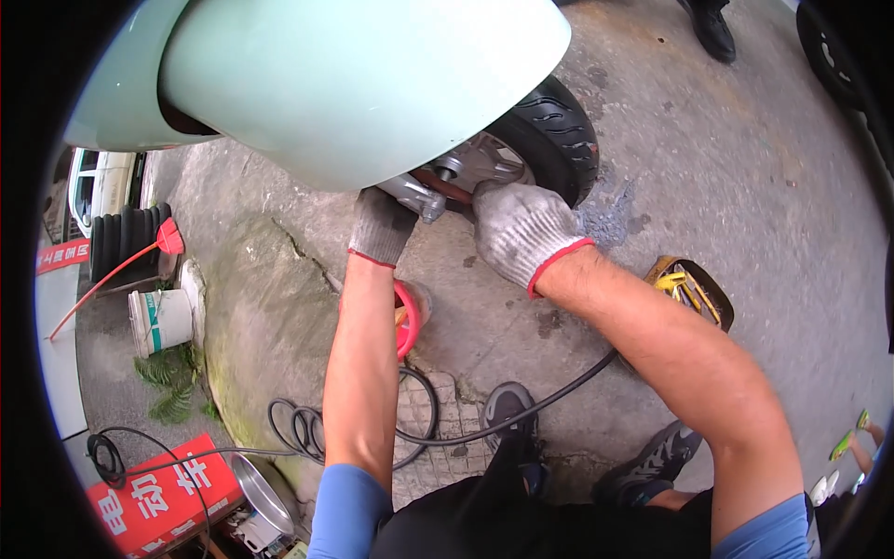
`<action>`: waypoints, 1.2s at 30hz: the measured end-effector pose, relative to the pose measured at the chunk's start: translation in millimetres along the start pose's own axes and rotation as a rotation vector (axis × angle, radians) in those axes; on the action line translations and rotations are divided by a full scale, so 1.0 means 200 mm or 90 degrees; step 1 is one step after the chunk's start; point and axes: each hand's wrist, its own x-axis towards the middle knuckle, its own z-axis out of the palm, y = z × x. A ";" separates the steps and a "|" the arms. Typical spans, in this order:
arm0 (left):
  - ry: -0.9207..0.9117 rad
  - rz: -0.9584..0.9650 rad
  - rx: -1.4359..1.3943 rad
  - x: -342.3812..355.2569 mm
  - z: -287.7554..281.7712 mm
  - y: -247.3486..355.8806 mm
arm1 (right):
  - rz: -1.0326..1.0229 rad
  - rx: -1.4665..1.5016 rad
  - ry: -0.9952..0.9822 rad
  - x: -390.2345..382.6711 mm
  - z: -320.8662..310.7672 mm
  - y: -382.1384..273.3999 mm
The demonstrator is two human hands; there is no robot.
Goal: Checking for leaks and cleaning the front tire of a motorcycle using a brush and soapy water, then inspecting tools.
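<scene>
The pale mint body panel (363, 84) of a scooter hangs over a black-tyred wheel (557, 130) with a grey metal hub. My left hand (384, 228), in a grey knit glove with red trim, reaches up under the panel's lower edge beside a metal fitting (430, 205). The panel and fitting hide its fingers. My right hand (523, 228), in a matching glove, is curled at the wheel's near side. It closes on the end of a reddish-brown bar (445, 186) that runs across in front of the hub; its fingertips are out of sight.
Below my left wrist stands a red-rimmed bucket (407, 321). An open container of yellow-handled tools (691, 291) sits beyond my right forearm. Black hose (484, 430) loops across the ground by my shoes. A white bucket (160, 321) and red sign (163, 498) lie left; another person's shoe (712, 33) shows far right.
</scene>
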 end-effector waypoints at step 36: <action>-0.053 -0.045 -0.022 0.05 -0.07 -0.01 | 0.149 0.180 -0.223 0.05 -0.01 0.00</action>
